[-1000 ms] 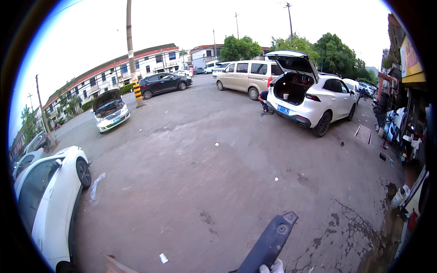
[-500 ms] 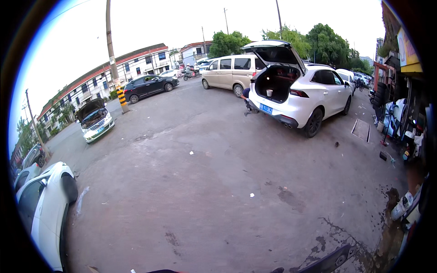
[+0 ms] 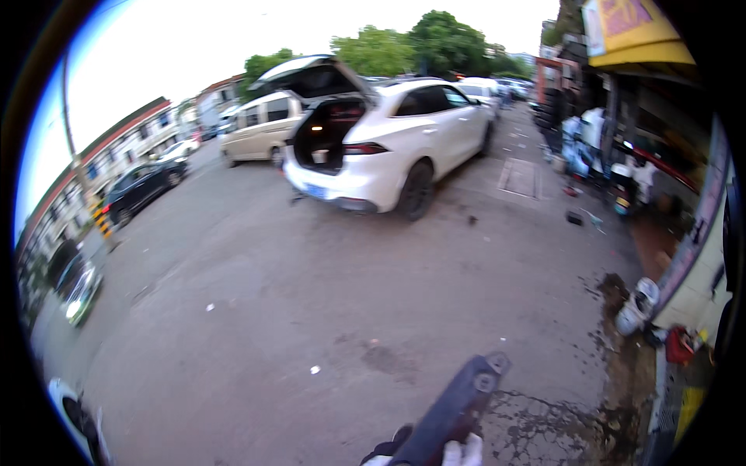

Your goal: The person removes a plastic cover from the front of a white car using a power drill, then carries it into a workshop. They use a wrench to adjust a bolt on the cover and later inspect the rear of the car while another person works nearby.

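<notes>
A long, dark car part (image 3: pixel 447 415) with a round bolt hole near its narrow far end slants up from the lower edge of the view. My right hand (image 3: pixel 462 452), in a whitish glove, grips its near right side; the fingertips show against the part and the rest is cut off. Left of the part, a pale patch and a dark rounded shape show at the lower edge. The pale patch may be my left hand (image 3: pixel 378 460), but its fingers are hidden.
A white car (image 3: pixel 423 128) stands ahead with its tailgate raised and a pale bucket (image 3: pixel 320 156) inside. A beige van (image 3: pixel 260 128) is beyond it. Along the right are a workshop front, a white bucket (image 3: pixel 637 307) and stacked tyres (image 3: pixel 550 109). Wet, cracked ground (image 3: pixel 544 427) lies nearby.
My view has swung right, so the cars sit further left and more of the workshop shows. The dark part has risen further into view, and gloved fingers now show on it.
</notes>
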Tool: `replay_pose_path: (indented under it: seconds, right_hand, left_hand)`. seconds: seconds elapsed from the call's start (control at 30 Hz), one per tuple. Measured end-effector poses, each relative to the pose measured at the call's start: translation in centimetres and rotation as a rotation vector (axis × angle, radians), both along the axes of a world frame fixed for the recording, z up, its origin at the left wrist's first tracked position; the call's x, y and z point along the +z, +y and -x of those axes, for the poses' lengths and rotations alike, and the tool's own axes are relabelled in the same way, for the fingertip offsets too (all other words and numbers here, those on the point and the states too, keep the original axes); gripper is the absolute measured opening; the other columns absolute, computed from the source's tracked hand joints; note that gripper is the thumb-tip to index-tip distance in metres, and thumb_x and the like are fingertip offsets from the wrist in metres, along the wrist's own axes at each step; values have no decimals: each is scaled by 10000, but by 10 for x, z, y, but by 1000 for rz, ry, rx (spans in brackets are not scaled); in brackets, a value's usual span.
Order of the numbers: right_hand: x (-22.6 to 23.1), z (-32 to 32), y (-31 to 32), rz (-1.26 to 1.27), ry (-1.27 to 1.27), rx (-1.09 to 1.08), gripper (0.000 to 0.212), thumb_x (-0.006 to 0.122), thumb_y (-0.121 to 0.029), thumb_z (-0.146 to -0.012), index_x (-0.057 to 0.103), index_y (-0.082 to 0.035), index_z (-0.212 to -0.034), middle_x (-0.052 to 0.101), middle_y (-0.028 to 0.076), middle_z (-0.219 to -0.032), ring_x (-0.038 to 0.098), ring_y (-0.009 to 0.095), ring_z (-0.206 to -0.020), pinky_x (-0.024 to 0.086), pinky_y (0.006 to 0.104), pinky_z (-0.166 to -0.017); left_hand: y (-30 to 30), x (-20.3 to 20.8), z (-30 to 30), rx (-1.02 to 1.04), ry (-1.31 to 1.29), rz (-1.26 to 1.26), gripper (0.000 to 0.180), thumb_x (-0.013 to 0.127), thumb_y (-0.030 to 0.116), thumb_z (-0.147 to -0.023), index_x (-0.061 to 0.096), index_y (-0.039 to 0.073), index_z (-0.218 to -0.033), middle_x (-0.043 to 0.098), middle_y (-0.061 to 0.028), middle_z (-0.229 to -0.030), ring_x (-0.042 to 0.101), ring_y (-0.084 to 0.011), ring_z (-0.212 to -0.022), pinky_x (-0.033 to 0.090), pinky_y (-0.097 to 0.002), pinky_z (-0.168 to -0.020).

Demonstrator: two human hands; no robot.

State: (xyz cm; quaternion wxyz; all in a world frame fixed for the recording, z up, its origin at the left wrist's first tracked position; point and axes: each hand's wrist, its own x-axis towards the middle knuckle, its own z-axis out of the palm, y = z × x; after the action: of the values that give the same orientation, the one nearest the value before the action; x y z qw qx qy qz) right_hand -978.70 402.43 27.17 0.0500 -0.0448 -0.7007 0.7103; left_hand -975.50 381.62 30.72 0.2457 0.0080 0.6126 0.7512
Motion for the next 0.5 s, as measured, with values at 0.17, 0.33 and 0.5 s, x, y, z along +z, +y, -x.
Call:
replay_pose_path:
  seconds: [0.17, 0.33, 0.5]
  right_hand:
    - [-20, 267, 93, 38, 68, -94, 252, 649, -178, -1122, 639, 10, -1291, 761, 155, -1130, 728, 250, -1012, 567, 395, -907]
    - [0, 521, 236, -298, 31, -375, 258, 582, -256, -1129, 645, -9, -1093, 691, 166, -918, 677, 295, -847, 535, 445, -786]
    - [39, 744, 414, -326, -84, -620, 262, 576, -241, -1146, 616, 5, -1066, 649, 177, -828, 622, 312, -739, 505, 476, -715]
  left_hand:
    - [107, -13, 276, 4, -117, 22, 329, 796, 227, -1029, 756, -15, -1248, 786, -38, -1075, 701, -108, -955, 588, -333, -814]
    - [263, 13, 560, -155, 51, 144, 242, 796, 184, -984, 771, -39, -1072, 770, -73, -911, 724, -176, -822, 572, -408, -694]
    - [424, -27, 878, -548, 197, 16, 721, 774, 251, -1013, 498, -55, -1605, 650, -160, -1518, 651, -239, -1336, 506, -396, -1149]
